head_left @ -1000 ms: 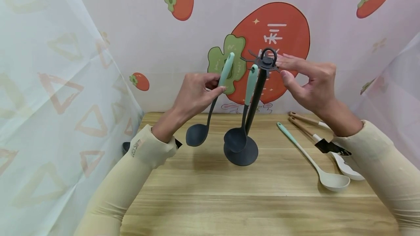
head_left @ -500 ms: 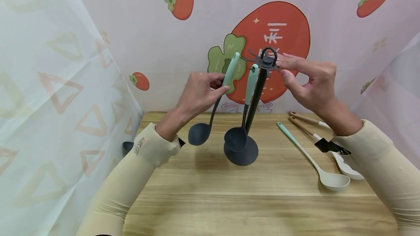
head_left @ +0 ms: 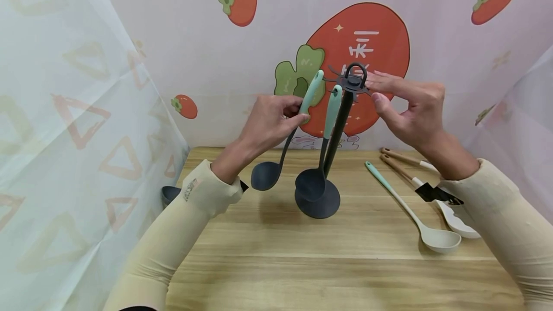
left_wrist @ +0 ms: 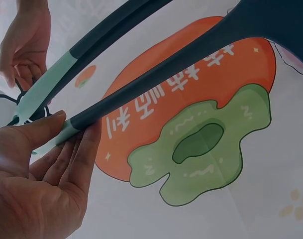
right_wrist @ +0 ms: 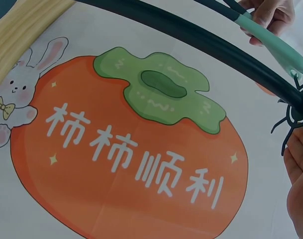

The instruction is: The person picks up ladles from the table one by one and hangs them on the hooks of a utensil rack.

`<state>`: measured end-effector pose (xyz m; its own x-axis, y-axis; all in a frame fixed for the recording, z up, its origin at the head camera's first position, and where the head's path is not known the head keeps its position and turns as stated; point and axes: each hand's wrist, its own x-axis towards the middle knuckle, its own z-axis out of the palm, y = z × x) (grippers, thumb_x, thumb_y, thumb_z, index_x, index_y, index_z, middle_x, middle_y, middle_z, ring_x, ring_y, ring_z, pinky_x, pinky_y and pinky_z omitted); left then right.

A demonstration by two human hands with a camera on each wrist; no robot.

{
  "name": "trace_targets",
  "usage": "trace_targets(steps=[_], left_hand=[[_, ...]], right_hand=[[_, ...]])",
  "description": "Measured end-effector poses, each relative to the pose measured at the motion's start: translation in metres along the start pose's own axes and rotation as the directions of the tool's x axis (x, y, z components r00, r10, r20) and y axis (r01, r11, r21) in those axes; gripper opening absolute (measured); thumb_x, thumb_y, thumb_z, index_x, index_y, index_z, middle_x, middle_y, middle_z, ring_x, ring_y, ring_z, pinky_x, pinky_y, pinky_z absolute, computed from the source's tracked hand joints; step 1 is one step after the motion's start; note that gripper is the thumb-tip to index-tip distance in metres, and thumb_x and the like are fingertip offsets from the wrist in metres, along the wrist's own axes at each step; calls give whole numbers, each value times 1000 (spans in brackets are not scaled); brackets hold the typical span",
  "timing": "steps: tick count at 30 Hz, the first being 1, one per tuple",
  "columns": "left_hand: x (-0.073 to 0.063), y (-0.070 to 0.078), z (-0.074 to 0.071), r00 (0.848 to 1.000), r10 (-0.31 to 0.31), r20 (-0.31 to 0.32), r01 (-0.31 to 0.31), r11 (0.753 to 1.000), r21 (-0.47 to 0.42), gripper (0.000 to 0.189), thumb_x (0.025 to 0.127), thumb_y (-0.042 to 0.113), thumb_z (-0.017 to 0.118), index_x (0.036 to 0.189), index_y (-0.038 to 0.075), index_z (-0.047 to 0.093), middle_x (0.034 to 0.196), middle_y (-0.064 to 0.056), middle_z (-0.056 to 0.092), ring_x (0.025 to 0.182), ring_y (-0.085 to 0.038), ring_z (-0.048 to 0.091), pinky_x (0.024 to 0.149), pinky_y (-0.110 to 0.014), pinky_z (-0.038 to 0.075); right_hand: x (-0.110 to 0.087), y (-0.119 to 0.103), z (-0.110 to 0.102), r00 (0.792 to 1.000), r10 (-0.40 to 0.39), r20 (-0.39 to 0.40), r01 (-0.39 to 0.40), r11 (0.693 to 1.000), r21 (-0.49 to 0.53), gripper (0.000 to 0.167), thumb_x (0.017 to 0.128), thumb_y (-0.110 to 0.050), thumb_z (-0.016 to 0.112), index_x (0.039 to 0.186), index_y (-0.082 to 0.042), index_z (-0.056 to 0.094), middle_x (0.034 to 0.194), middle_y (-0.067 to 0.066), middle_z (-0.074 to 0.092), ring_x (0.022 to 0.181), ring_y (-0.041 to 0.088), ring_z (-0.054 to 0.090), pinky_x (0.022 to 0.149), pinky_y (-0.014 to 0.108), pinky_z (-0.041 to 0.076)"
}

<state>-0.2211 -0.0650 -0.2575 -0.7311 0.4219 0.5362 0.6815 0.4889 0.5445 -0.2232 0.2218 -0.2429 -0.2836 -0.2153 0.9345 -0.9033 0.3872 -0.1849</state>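
Observation:
In the head view my left hand (head_left: 274, 119) pinches the mint handle of a dark ladle (head_left: 265, 175), its bowl hanging low to the left. The holed handle end is beside a hook tip of the dark utensil stand (head_left: 343, 124); whether they touch, I cannot tell. A second dark ladle with a mint handle (head_left: 332, 114) hangs on another hook. At the top of the stand, my right hand (head_left: 412, 107) holds the hook ring between thumb and fingers. The left wrist view shows my left thumb and fingers on the held ladle's handle (left_wrist: 66, 132).
Right of the stand, a white ladle with a mint handle (head_left: 438, 239) lies on the wooden table (head_left: 276, 272). Two wooden-handled utensils (head_left: 399, 167) lie beyond it, partly behind my right sleeve. A dark utensil head (head_left: 169, 196) shows beside my left sleeve.
My left hand has moved right with the ladle, bringing the handle's end close to the hook. The right hand and the stand have stayed in place.

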Motion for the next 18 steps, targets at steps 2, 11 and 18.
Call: trace_targets(steps=[2,11,18], left_hand=[[1,0,1,1000,-1,4,1,1000,3,20,95,10,80,113,0,80,89,-7,79,82,-16,76,76,-31,60],[2,-1,4,1000,-2,13,2,1000,10,20,96,9,79,113,0,80,90,-8,80,82,-16,77,77,-31,60],[2,1,8,1000,6,23,-6,1000,7,20,96,9,78,114,0,80,90,-8,80,83,-16,77,77,-30,61]], right_hand=[[0,0,0,1000,1,-3,-1,1000,9,36,95,-29,70,100,5,82,102,24,79,112,15,75,103,29,56],[1,0,0,1000,1,2,-1,1000,10,34,94,-25,70,99,5,82,100,24,79,112,12,75,102,29,56],[1,1,1,1000,2,1,-2,1000,22,34,94,-25,69,99,6,82,98,26,78,112,11,75,103,29,55]])
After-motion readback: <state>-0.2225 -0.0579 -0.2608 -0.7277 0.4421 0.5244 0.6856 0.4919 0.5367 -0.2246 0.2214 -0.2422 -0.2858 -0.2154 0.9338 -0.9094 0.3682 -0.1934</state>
